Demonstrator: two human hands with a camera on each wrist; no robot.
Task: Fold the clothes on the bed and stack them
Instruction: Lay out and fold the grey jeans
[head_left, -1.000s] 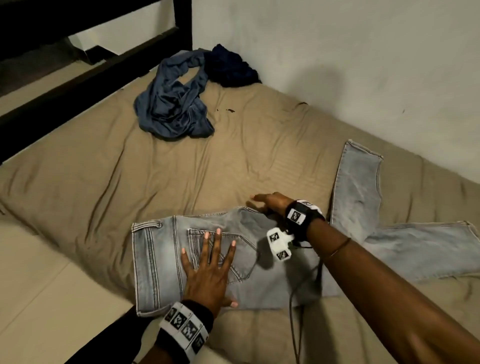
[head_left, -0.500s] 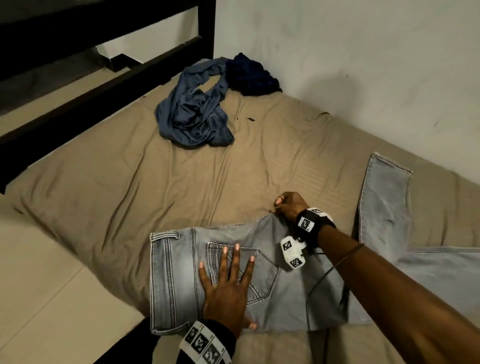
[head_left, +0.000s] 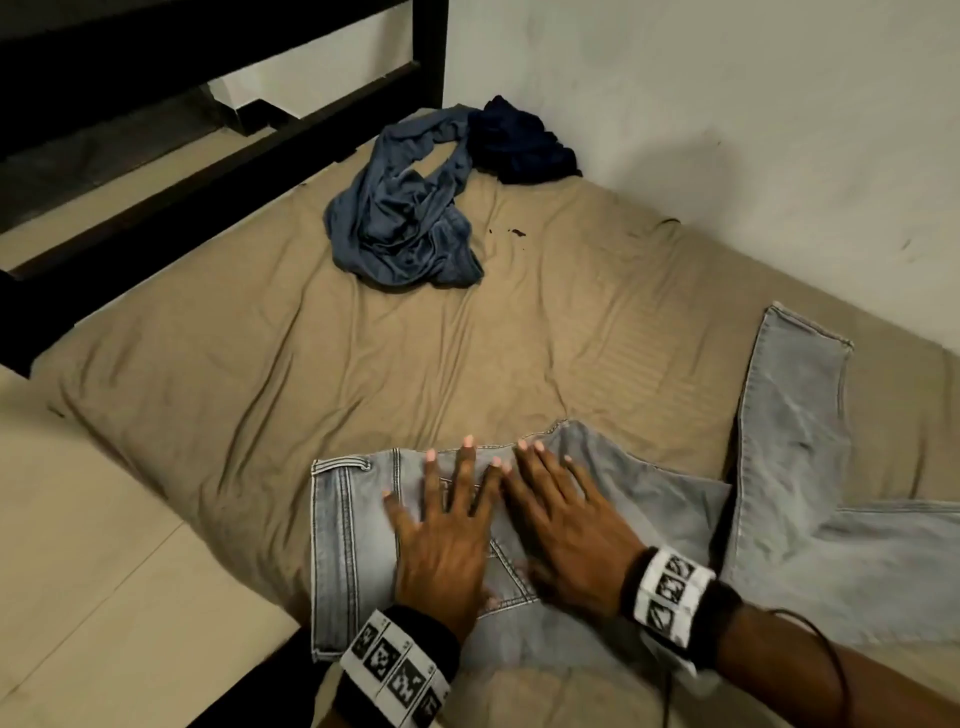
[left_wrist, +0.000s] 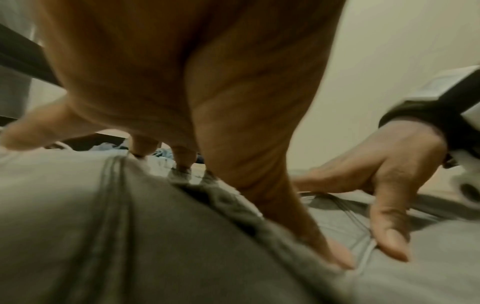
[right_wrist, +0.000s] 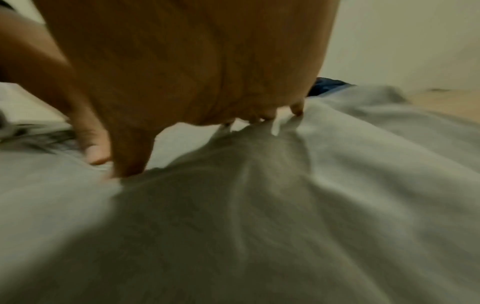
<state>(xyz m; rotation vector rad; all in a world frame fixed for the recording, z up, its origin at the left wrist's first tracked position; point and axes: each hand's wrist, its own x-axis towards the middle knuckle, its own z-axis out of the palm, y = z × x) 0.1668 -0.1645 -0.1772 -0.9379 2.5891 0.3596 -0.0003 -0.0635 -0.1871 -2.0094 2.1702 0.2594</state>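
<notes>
**A:** so what's the room like?

**B:** tan sheet (head_left: 311, 364) on a mattress shoved into a white wall (head_left: 727, 130) corner, dark bed frame (head_left: 156, 197) along the far side, pale floor tiles (head_left: 104, 571). Crumpled blue-grey garment (head_left: 400, 228) and a navy garment (head_left: 519, 140) up by the corner.

**A:** and the hands?

**B:** light-wash jeans (head_left: 649, 519) at the near edge, legs splayed right. Left hand (head_left: 447, 535) and right hand (head_left: 566, 535) side by side, palms down, fingers spread flat, pressing the seat.
</notes>
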